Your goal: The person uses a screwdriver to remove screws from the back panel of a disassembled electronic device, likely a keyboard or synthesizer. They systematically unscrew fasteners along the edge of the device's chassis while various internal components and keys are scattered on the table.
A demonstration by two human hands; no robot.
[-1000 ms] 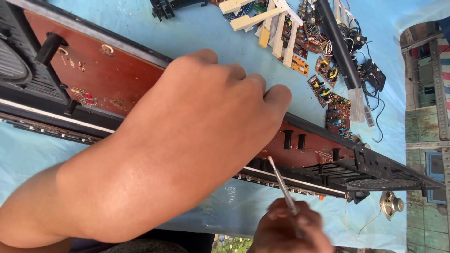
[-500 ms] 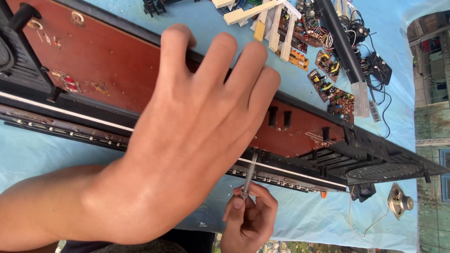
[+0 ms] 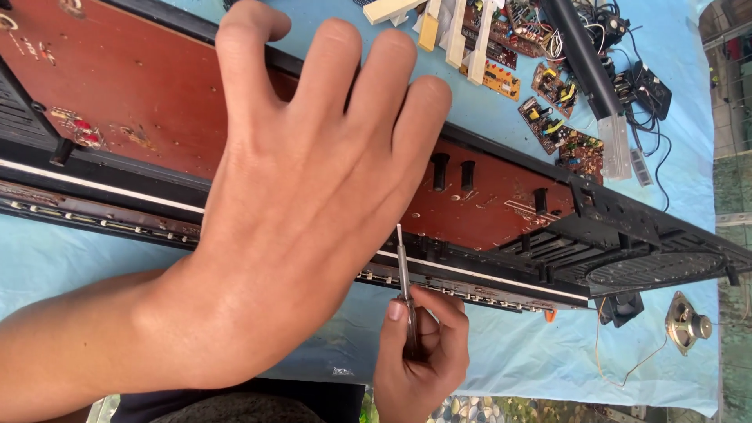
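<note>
Head view shows our left hand [image 3: 305,204] spread flat, fingers splayed and gripping nothing, pressing on the long reddish-brown keyboard chassis [image 3: 501,200] that lies across the blue cloth [image 3: 94,258]. Just right of it, our right hand [image 3: 423,352] pinches a thin metal screwdriver [image 3: 403,274], its tip at the chassis's front edge. Farther right lie loose circuit boards [image 3: 560,117] and a small speaker [image 3: 688,324].
</note>
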